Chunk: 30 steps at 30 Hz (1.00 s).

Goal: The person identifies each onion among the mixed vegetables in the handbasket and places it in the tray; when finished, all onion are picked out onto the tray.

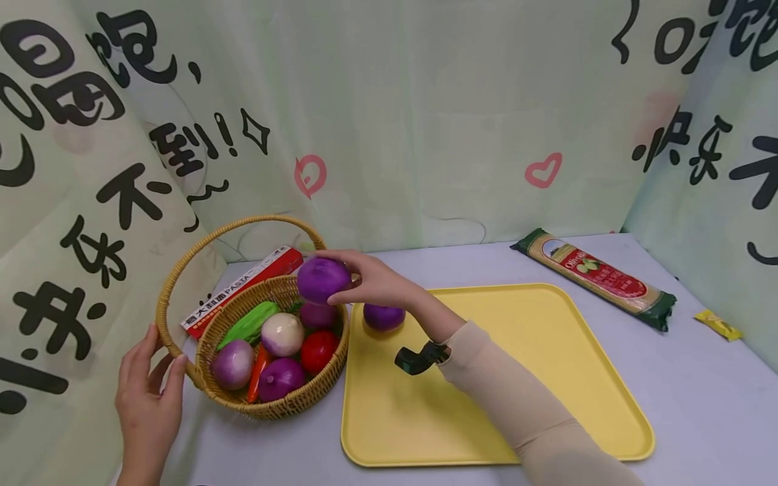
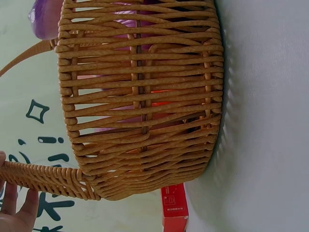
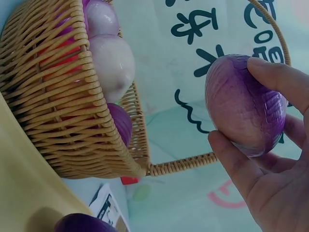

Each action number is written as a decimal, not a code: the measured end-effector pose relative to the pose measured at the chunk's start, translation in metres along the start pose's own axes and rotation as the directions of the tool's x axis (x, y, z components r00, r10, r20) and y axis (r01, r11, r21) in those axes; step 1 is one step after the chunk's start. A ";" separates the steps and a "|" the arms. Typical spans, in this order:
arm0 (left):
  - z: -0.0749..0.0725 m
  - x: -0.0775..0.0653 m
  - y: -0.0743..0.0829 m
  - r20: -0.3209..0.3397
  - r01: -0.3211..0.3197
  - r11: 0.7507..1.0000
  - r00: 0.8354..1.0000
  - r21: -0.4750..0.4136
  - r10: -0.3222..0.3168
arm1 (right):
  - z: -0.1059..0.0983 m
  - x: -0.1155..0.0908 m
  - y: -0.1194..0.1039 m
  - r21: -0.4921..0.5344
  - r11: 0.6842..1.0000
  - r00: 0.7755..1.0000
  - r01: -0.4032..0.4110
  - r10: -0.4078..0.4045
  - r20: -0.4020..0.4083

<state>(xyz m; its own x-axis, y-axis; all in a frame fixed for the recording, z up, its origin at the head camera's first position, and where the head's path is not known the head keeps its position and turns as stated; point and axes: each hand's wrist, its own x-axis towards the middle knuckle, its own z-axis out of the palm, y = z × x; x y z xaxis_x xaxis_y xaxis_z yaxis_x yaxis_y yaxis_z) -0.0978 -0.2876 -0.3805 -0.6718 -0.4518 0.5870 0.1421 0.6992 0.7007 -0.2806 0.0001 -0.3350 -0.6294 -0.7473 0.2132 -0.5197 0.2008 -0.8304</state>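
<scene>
Purple onion [image 1: 324,280]: location, hold?

— Above the basket [image 1: 292,405], grasped between thumb and fingers of the right hand [image 1: 378,279]. Left hand [image 1: 148,386]: gripping the basket handle [image 1: 167,290].

Handling note?

— Steady handle, lest it tip; light, sure fingers, glossy skin possibly slippery; avoid knocking neighbouring vegetables [image 1: 283,335].

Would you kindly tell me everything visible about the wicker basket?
The wicker basket is tan-brown and rounded, woven from what looks like rattan, with gaps between its strands and one tall arched handle. It stands upright on the pale table, just left of the yellow tray, and holds assorted vegetables. The left hand grips the handle near its lower end.
</scene>
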 end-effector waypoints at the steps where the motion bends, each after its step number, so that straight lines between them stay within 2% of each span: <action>1: 0.000 0.000 0.000 0.000 0.000 1.000 1.000 -0.001 0.000 | -0.001 -0.002 0.000 -0.001 1.000 1.000 0.005 -0.005 -0.002; 11: 0.001 -0.001 -0.003 0.010 0.018 1.000 1.000 -0.001 -0.018 | -0.008 -0.014 0.001 -0.014 0.999 0.999 0.031 -0.032 -0.021; 22: 0.000 0.001 -0.005 0.005 -0.006 0.999 1.000 -0.034 0.006 | -0.020 -0.026 -0.003 0.002 1.000 0.998 -0.012 0.012 -0.060; 30: -0.001 0.000 -0.003 0.010 0.013 1.000 1.000 -0.029 -0.012 | -0.027 -0.033 -0.001 0.020 0.998 0.994 -0.062 0.063 -0.086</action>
<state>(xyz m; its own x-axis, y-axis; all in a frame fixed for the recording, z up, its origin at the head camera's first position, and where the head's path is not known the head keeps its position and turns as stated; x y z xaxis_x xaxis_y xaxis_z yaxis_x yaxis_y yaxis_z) -0.0980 -0.2903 -0.3821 -0.6810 -0.4546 0.5740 0.1543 0.6773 0.7194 -0.2748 0.0421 -0.3273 -0.7083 -0.6759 0.2037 -0.4680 0.2336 -0.8523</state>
